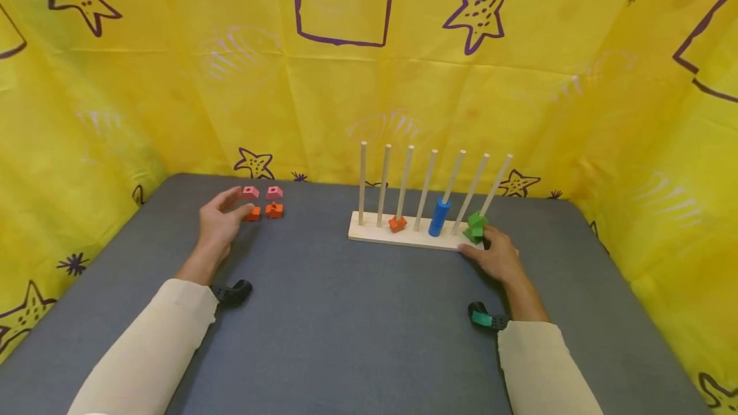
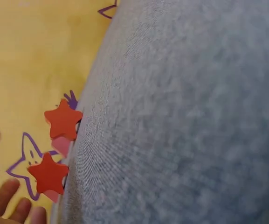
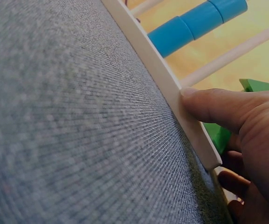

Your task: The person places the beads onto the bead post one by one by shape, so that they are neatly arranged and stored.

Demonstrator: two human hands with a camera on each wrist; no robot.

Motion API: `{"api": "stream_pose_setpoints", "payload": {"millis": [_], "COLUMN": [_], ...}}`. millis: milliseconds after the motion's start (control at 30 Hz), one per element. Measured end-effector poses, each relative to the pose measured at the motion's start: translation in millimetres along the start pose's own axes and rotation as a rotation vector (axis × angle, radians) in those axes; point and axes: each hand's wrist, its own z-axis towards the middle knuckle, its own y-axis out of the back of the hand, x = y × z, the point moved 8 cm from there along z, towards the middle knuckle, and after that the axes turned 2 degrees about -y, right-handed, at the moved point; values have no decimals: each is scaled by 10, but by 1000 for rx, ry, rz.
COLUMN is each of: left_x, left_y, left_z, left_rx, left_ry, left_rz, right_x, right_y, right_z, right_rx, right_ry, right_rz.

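Observation:
Two orange-red stars (image 1: 274, 210) stand on edge at the table's left, with two pink blocks (image 1: 275, 192) behind them. My left hand (image 1: 216, 219) is beside the left star, its fingers spread and apart from it; in the left wrist view the fingertips stop short of the nearer star (image 2: 48, 173). My right hand (image 1: 497, 255) grips the right end of a wooden peg board (image 1: 380, 234), thumb on the front edge (image 3: 171, 95) and fingers behind. Green blocks (image 1: 476, 226) sit on the rightmost peg, partly behind that hand. Blue cylinders (image 1: 439, 218) and an orange-red star (image 1: 397, 223) sit on other pegs.
Several tall bare pegs (image 1: 362, 184) rise from the board. A dark grey cloth covers the table (image 1: 334, 319). Yellow patterned curtain (image 1: 323, 107) hangs close behind the table and along both sides.

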Motion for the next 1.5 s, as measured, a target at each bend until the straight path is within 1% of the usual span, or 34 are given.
{"api": "stream_pose_setpoints", "payload": {"millis": [67,133,233,367,500,600,700,833,1000,1133,1267,1400,1500], "left_x": [60,105,146,144,153,159,115,-20,-235,-436,-667,-915,-1085], "left_y": [-12,-30,-38,-34,-28,-16,-5,-9,-29,-75,-139,-232,-322], "left_z": [26,49,79,104,109,101,81,35,-50,-137,-224,-310,-381], "left_rx": [44,85,110,106,93,77,65,58,59,99,137,163,195], "left_ry": [29,40,34,-2,19,43,25,-32,-99,-126,-162,-241,-291], "left_rz": [51,95,153,246,326,349,351,309,229,194,200,175,120], "right_x": [2,4,8,16,23,28,39,48,39,33,28,13,7], "right_y": [7,12,17,19,7,-8,-14,-10,-20,-20,-16,-14,-10], "right_z": [-1,1,5,10,9,7,6,8,6,-5,-15,-22,-26], "right_rx": [-3,-4,-5,-6,1,7,9,6,11,11,6,5,3], "right_ry": [1,1,1,2,-5,-12,-18,-22,-19,-10,-3,-6,-11], "right_rz": [-1,-3,-8,-3,2,7,16,18,11,1,-3,-2,0]}}
